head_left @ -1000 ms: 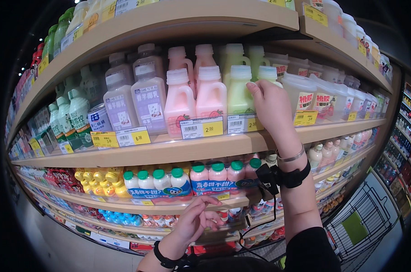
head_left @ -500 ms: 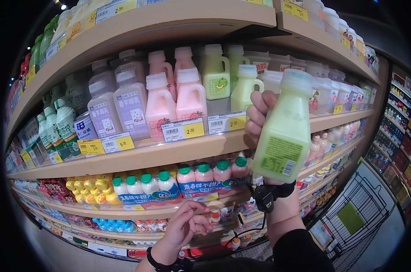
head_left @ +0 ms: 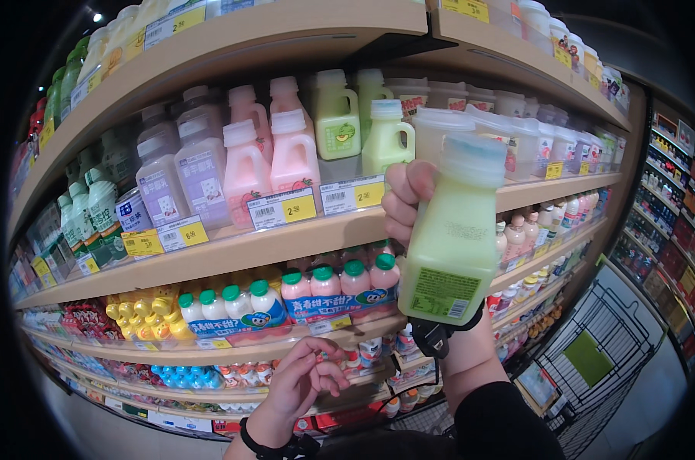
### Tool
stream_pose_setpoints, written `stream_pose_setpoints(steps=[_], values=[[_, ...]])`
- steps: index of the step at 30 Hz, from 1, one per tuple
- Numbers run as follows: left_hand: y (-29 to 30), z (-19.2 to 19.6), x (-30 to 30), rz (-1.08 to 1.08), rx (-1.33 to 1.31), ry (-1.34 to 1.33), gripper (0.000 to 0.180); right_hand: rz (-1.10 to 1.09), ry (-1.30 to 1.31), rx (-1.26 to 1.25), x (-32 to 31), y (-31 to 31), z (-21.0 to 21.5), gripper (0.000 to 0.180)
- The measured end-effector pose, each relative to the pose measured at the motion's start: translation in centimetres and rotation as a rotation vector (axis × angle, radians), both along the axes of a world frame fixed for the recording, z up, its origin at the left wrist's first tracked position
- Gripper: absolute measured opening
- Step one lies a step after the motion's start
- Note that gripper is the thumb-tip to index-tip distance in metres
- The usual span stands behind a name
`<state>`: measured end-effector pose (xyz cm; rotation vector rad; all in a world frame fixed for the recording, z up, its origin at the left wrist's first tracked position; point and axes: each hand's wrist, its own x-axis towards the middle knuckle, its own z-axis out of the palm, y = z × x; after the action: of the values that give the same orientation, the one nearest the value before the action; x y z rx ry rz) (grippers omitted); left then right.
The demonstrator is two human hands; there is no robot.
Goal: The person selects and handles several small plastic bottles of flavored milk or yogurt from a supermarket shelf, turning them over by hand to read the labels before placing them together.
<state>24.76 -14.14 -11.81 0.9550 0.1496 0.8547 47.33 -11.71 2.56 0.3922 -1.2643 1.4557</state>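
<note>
A pale green plastic bottle [head_left: 453, 238] with a whitish cap stands upright in my right hand [head_left: 409, 201]. The fingers wrap round its handle side, and a dark label with a barcode faces me. Behind the bottle the rest of the hand is hidden, with a black strap on the wrist below. My left hand [head_left: 305, 376] hovers low in front of the lower shelves, its fingers loosely bent and apart, holding nothing. Matching green bottles [head_left: 390, 138] sit on the middle shelf, beside pink handled bottles [head_left: 294, 157] and purple-labelled bottles [head_left: 202, 165].
The curved shelf edge [head_left: 209, 254] carries price tags [head_left: 286, 208]. Clear lidded tubs [head_left: 443, 123] stand right of the green bottles. Below are packs of green-capped bottles [head_left: 232, 307] and yellow bottles [head_left: 163, 316]. A wire shopping cart [head_left: 620, 337] is at the lower right.
The shelves and the held bottle have shifted left in view, the bottle also slightly lower. My right hand still grips it; my left hand stays low with much the same finger pose.
</note>
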Motion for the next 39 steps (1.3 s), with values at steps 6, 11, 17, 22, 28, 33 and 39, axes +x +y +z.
stream_pose_setpoints(steps=[6, 11, 17, 22, 28, 33, 39], values=[[-0.8, 0.3, -0.2, 0.093, -0.003, 0.112, 0.027, -1.053, -0.152, 0.169, 0.7, 2.2, 3.4, 0.031], [-1.3, 0.7, -0.2, 0.1, 0.026, 0.106, 0.027, -1.671, -0.179, 0.203, -0.2, 5.7, 5.6, 0.032], [-1.6, 0.6, -0.9, 0.012, 0.05, -0.008, 0.024, -2.167, -0.419, 0.237, -0.3, 7.5, 5.0, 0.03], [-1.5, 0.4, -1.3, -0.008, 0.024, -0.014, 0.023, -2.275, -0.491, 0.312, -0.9, 7.2, 5.1, 0.03], [-1.5, 0.5, -1.1, -0.005, 0.015, 0.004, 0.022, -2.343, -0.614, 0.418, -1.3, 9.3, 5.4, 0.027], [-1.3, 0.2, -1.3, 0.01, 0.026, -0.008, 0.023, -2.258, -1.065, 0.397, -1.5, 8.3, 4.4, 0.025], [-1.4, 0.0, -1.4, 0.038, 0.003, 0.043, 0.024, -2.281, -0.937, 0.593, -4.6, 5.1, 4.9, 0.031]])
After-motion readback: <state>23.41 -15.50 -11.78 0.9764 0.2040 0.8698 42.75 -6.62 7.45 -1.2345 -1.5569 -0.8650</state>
